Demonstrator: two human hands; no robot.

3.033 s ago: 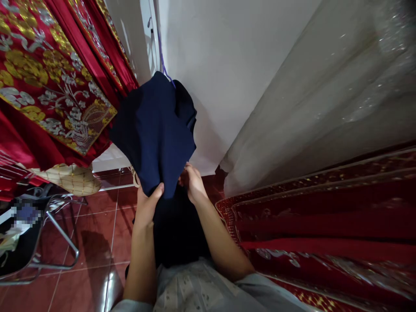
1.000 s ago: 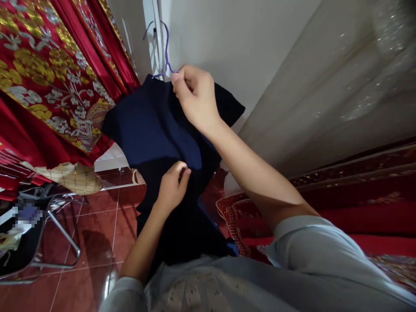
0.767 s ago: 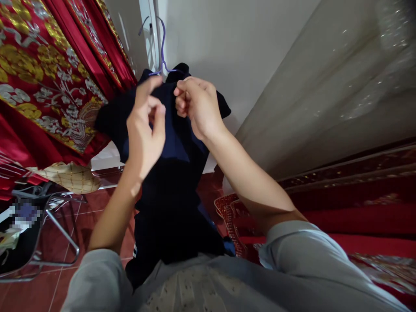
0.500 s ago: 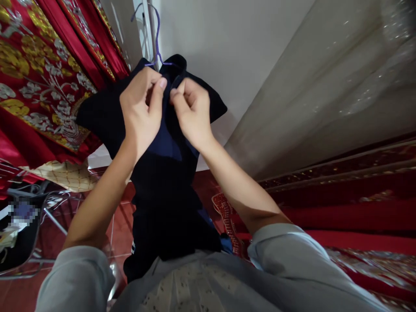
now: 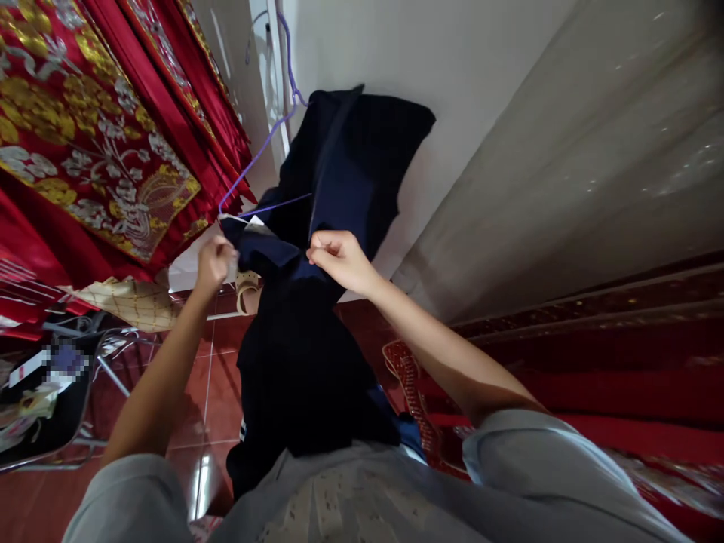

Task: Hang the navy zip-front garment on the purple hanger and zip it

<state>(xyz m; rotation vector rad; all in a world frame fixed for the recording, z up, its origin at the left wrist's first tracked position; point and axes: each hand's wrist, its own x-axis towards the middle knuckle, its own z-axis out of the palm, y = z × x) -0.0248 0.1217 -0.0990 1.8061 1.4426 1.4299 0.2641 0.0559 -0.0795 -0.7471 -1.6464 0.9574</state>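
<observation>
A dark navy jacket (image 5: 362, 166) hangs by one shoulder from a purple wire hanger (image 5: 262, 154). The hanger's left arm shows bare, and the jacket's left side has sagged below it. My right hand (image 5: 342, 258) is closed, its fingers pinching the jacket's front edge. At the jacket's drooping left side is my left hand (image 5: 215, 264), fingers curled and smeared by motion; whether it grips the cloth is unclear. A small white label (image 5: 257, 225) shows inside the jacket near the hanger's lower bar.
Red embroidered cloth (image 5: 102, 143) hangs at left. A black chair (image 5: 73, 411) with papers on it stands below. Plastic-like sheeting (image 5: 509, 188) and red cloth (image 5: 611, 385) fill the right. A sandalled foot (image 5: 249, 294) shows behind the jacket on the red tiled floor (image 5: 220, 392).
Both hands have moved down and apart, the left one far to the left. The jacket's left shoulder has come off the hanger, which now tilts; the front has spread open.
</observation>
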